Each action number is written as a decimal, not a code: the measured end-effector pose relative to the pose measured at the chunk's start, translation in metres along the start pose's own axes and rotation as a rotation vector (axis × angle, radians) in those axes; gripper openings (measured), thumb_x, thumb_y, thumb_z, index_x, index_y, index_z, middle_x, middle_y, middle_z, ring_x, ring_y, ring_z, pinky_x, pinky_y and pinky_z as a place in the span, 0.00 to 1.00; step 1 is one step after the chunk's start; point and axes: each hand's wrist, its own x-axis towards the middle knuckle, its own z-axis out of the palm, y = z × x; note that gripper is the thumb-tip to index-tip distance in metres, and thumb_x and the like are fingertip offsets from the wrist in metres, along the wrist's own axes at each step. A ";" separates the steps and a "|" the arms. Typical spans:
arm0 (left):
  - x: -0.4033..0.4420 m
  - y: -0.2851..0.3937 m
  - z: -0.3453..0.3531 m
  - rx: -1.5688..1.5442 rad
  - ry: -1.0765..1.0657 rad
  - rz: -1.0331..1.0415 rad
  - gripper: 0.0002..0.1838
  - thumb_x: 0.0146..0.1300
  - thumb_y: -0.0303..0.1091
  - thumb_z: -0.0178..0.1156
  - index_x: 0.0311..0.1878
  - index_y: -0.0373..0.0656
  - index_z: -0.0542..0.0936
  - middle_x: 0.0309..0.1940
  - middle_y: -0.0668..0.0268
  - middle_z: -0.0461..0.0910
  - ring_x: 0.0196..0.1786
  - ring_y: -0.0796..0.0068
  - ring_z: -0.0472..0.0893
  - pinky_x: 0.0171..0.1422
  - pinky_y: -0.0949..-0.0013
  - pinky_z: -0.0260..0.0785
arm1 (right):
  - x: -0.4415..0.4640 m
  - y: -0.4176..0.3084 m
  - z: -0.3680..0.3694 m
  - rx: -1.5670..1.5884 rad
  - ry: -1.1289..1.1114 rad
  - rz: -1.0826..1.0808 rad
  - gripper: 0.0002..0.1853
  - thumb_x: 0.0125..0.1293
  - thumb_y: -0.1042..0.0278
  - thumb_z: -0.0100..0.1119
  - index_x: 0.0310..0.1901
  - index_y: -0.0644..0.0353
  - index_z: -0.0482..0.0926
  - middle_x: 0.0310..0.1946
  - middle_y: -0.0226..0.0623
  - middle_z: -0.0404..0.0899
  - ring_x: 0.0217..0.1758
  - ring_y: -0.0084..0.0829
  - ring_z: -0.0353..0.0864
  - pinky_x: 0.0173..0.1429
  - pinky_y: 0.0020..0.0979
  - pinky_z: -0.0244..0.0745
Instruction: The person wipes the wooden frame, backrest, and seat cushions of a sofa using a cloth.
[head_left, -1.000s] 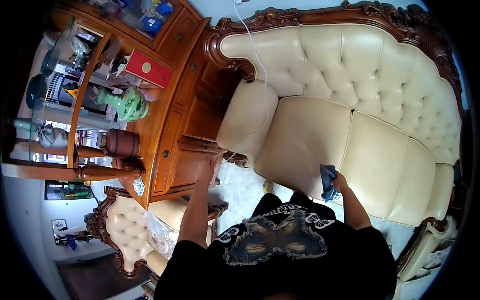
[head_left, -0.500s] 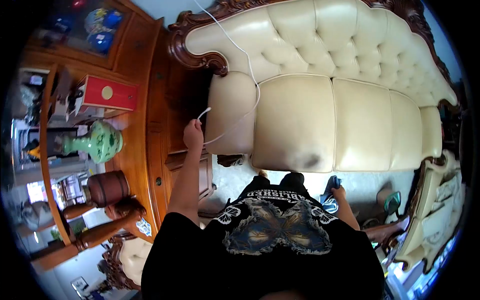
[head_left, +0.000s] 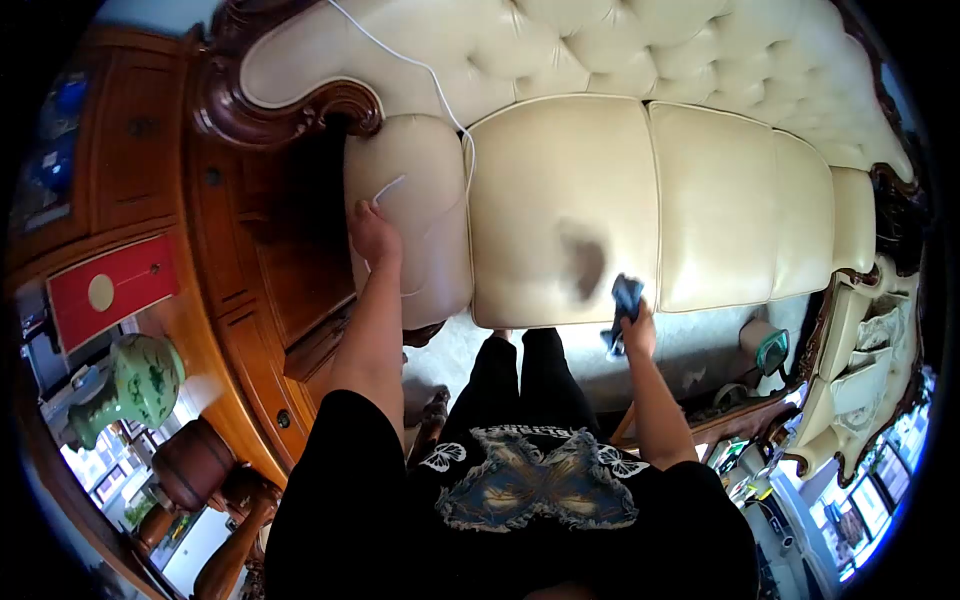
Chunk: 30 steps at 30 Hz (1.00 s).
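Observation:
My left hand (head_left: pixel 376 236) is closed on a thin white cable (head_left: pixel 436 84), over the arm end of the cream sofa (head_left: pixel 560 150). A short white tip of the cable sticks up past my fingers, and its length runs across the seat up to the backrest. My right hand (head_left: pixel 640 332) grips a crumpled dark blue cloth (head_left: pixel 627 292) in front of the sofa's seat edge. Its exact kind is hard to make out. On the nearest seat cushion, a dark shadow-like patch (head_left: pixel 584 258) shows beside the cloth.
A wooden cabinet (head_left: pixel 235 330) stands close on the left, with a red box (head_left: pixel 112 290), a green vase (head_left: pixel 145 380) and a brown pot (head_left: pixel 195 465). A bin (head_left: pixel 765 345) is on the floor at the right, near another cream sofa (head_left: pixel 860 370).
My view has shifted closer to the sofa. My left hand, with the cable, has moved up over the sofa arm. My right hand has raised the cloth toward the seat edge.

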 end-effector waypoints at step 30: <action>-0.008 0.006 0.046 0.081 0.145 -0.063 0.15 0.76 0.39 0.45 0.38 0.37 0.70 0.39 0.50 0.73 0.47 0.43 0.74 0.51 0.46 0.66 | 0.120 -0.292 0.207 -0.423 0.172 -1.006 0.21 0.65 0.66 0.55 0.59 0.56 0.78 0.68 0.46 0.73 0.51 0.38 0.79 0.46 0.36 0.79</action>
